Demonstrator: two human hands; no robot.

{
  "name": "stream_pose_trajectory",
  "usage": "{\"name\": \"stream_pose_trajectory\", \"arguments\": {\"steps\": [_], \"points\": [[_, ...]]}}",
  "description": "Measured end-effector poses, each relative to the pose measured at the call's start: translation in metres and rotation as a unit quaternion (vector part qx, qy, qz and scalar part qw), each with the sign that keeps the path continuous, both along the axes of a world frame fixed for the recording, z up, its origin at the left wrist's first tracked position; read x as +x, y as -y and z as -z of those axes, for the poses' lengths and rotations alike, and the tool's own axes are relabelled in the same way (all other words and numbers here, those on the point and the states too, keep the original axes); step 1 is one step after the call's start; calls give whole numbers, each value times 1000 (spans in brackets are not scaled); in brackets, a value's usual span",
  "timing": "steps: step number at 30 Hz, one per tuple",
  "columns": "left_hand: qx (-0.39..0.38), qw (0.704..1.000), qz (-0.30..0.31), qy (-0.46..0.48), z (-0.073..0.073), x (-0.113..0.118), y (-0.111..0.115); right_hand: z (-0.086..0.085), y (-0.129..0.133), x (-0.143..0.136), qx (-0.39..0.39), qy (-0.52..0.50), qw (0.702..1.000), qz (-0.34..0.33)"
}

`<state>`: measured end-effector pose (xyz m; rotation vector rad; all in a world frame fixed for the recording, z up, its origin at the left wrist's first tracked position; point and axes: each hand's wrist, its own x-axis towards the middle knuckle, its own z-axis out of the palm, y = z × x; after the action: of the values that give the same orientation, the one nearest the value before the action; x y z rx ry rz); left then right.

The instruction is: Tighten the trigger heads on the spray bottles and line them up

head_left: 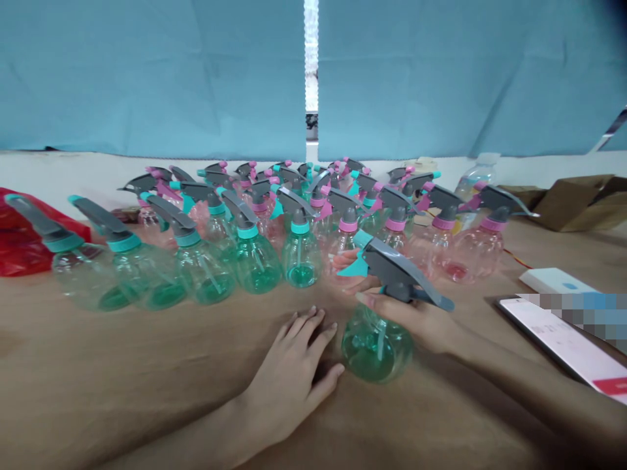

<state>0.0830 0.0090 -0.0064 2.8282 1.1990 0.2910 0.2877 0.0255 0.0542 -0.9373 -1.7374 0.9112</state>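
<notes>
My right hand [416, 318] is wrapped round the neck of a green spray bottle [376, 356] with a grey head and turquoise trigger and nozzle. The bottle is nearly upright, close to the table; whether its base touches the surface I cannot tell. Flat on the brown table [161, 378] lies my left hand [289, 372], fingers spread, just left of that bottle and holding nothing. Behind it stands a row of green spray bottles [257, 267] with turquoise collars. Pink spray bottles [473, 251] with pink collars stand to the right, and the fingers of my right hand partly cover one.
More spray bottles crowd the back, near the wall with blue sheeting [161, 78]. A red plastic bag [29, 245] is at the far left. On the right are a phone [553, 339], a white box [553, 281], a cardboard box [582, 202] and a clear bottle [482, 171].
</notes>
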Motion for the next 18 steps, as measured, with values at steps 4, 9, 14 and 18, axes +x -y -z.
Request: {"name": "stream_pose_trajectory", "arguments": {"steps": [4, 9, 14, 18], "points": [[6, 1000, 0, 2, 2, -1, 0, 2, -1, 0, -1, 6, 1000, -5], [11, 1000, 3, 1, 2, -1, 0, 1, -2, 2, -9, 24, 1000, 2], [7, 1000, -1, -7, 2, 1, 0, -4, -2, 5, -23, 20, 999, -21], [9, 1000, -2, -5, 2, 0, 1, -5, 0, 5, -30, 7, 999, -21]]}}
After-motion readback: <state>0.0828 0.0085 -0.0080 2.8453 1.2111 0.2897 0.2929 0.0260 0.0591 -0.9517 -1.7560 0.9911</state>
